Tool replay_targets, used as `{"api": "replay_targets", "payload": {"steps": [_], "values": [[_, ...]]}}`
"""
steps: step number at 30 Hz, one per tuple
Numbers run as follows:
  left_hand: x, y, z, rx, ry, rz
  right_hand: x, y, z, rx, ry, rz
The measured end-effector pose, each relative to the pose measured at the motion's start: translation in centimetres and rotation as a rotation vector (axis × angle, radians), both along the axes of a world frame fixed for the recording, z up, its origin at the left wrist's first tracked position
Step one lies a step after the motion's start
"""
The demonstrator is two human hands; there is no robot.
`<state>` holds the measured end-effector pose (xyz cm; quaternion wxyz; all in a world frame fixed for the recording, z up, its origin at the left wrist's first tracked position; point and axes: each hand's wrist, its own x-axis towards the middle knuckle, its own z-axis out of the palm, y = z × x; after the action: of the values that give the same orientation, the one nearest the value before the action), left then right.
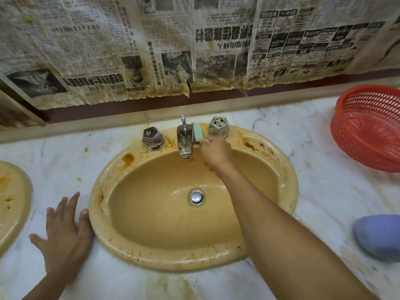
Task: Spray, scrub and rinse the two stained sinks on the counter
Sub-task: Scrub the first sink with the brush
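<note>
left hand (62, 237) lies flat, fingers spread, on the marble counter (324, 191), thumb against the yellow sink (173, 259) rim. right hand (215, 153) curls tight round a pale green brush (197, 132) set against the faucet (184, 140). the stained bowl lies below the grip, and the second sink (28, 191) far to its left.

Soft, even, moderately bright light falls from above; wet glints shine on the rim of the yellow sink (173, 262) and its chrome drain plug (197, 197); shadows are faint; wide-angle distortion bows the desk (324, 191) and newspaper (86, 50); the lavender object (378, 237) at right is blurred.
</note>
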<state>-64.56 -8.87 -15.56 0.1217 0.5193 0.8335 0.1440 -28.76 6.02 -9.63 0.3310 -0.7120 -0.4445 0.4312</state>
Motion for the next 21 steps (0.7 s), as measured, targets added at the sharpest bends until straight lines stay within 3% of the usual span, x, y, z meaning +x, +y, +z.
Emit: {"api": "replay_targets", "payload": {"steps": [4, 10, 15, 21], "values": [[0.1, -0.2, 0.1, 0.018, 0.006, -0.008, -0.8, 2.8, 0.9, 0.023, -0.065, 0.001], [0.0, 0.0, 0.0, 0.005, 0.021, -0.014, -0.2, -0.9, -0.2, -0.038, 0.004, -0.001], [0.0, -0.1, 0.1, 0.003, 0.034, -0.022, -1.0, 3.8, 2.4, -0.033, -0.132, -0.035], [-0.1, 0.0, 0.1, 0.003, 0.013, -0.015, 2.3, 0.1, 2.9, -0.096, -0.335, 0.203]]}}
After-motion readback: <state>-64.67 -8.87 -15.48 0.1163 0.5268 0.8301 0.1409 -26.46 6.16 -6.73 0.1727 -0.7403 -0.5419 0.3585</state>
